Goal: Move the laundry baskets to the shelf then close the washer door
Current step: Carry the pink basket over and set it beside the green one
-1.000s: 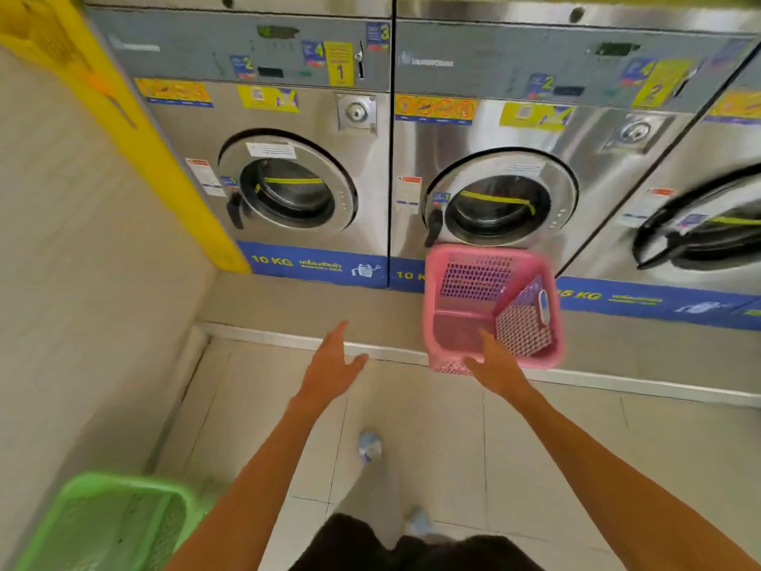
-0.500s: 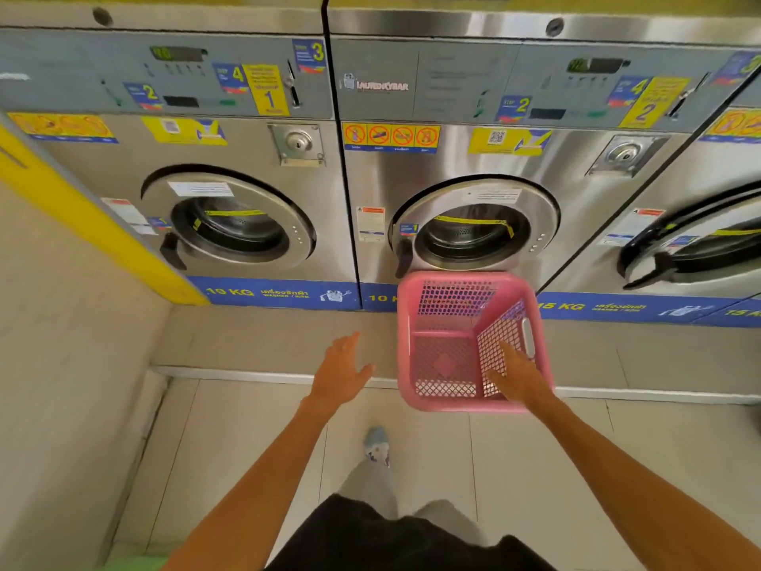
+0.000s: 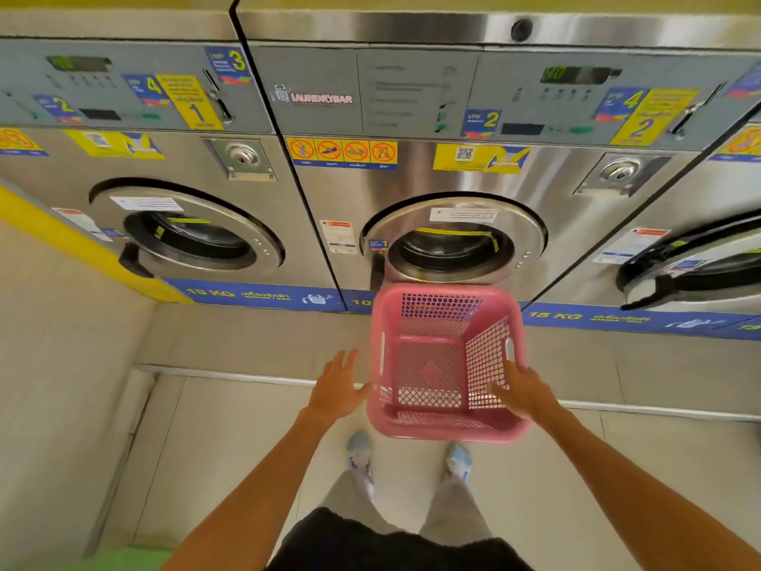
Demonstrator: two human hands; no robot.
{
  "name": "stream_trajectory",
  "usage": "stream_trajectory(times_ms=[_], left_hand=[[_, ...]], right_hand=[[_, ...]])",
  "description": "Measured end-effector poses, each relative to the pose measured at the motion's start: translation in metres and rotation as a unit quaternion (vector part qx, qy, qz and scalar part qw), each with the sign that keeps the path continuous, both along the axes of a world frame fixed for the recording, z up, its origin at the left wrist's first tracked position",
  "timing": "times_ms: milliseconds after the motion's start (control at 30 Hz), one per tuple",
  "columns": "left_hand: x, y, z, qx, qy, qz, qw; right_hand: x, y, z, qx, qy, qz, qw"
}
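Note:
An empty pink mesh laundry basket (image 3: 432, 364) hangs in the air in front of the middle washer, tilted with its opening towards me. My right hand (image 3: 521, 391) grips its right wall near the lower corner. My left hand (image 3: 337, 385) is open with fingers spread, its thumb close to the basket's left edge; contact cannot be told. The middle washer's round door (image 3: 453, 241) and the left washer's door (image 3: 185, 236) sit flush in their fronts. The right washer's black-rimmed door (image 3: 696, 261) looks swung out. No shelf is in view.
A raised tiled step (image 3: 247, 340) runs along the foot of the machines. A wall with a yellow stripe (image 3: 61, 323) closes off the left side. A strip of a green basket (image 3: 123, 560) shows at the bottom left. My feet (image 3: 407, 459) stand on the tiled floor.
I have stepped closer to the washers and the view has turned right. The pink basket has come down and nearer to me, and my left hand has moved right towards its edge.

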State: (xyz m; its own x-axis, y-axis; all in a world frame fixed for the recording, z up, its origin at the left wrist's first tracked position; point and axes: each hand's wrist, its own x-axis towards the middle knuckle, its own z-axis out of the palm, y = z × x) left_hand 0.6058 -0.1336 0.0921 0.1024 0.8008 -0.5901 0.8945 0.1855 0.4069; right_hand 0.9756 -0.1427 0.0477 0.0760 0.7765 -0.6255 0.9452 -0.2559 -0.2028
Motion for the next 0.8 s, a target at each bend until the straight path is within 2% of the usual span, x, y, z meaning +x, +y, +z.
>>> stream_trajectory(times_ms=[267, 533, 800], left_hand=[[0.072, 0.011, -0.008, 0.007, 0.058, 0.024, 0.998], [0.089, 0.013, -0.011, -0.011, 0.1, 0.013, 0.995], [0.081, 0.04, -0.102, -0.01, 0.094, 0.002, 0.995]], right_hand=[[0.055, 0.033, -0.017, -0.025, -0.014, 0.087, 0.996], [0.085, 0.05, -0.055, -0.042, 0.052, -0.007, 0.998], [0.076, 0.072, -0.113, 0.003, 0.076, -0.081, 0.994]])
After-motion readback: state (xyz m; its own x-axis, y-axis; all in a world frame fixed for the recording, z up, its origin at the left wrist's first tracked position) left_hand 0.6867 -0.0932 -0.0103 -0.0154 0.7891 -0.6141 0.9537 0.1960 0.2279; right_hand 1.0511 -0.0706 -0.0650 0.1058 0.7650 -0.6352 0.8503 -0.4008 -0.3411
